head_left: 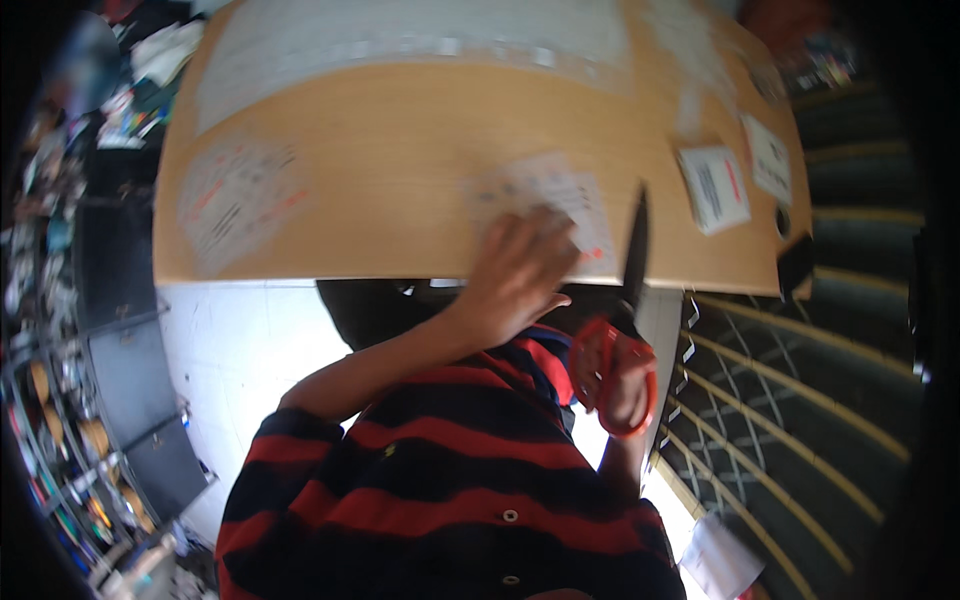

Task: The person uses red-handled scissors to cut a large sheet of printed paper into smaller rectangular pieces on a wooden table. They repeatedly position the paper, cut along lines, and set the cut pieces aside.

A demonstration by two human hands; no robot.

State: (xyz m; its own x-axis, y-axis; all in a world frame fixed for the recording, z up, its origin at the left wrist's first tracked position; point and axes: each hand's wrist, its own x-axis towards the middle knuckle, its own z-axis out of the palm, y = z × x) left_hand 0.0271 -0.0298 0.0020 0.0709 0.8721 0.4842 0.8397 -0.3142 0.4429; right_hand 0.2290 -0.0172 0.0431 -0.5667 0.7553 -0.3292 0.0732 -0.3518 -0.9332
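My right hand (622,385) is wrapped through the red handles of a pair of scissors (637,250), their dark blades together and pointing away over the table's near edge. My left hand (520,265) reaches over a whitish printed sheet (590,200) near that edge, fingers stretched out and palm down. Its fingertips are smeared by motion, and I cannot tell whether they press on the sheet. Nothing shows in its grip. Part of the sheet is hidden under the hand.
The wooden table (390,190) holds another printed, clear-looking packet (235,205) at left, a white pack (715,190) and a white card (767,160) at right, and a large pale sheet (410,45) along the back. Cluttered shelves (80,400) stand left; a metal lattice (750,400) stands right.
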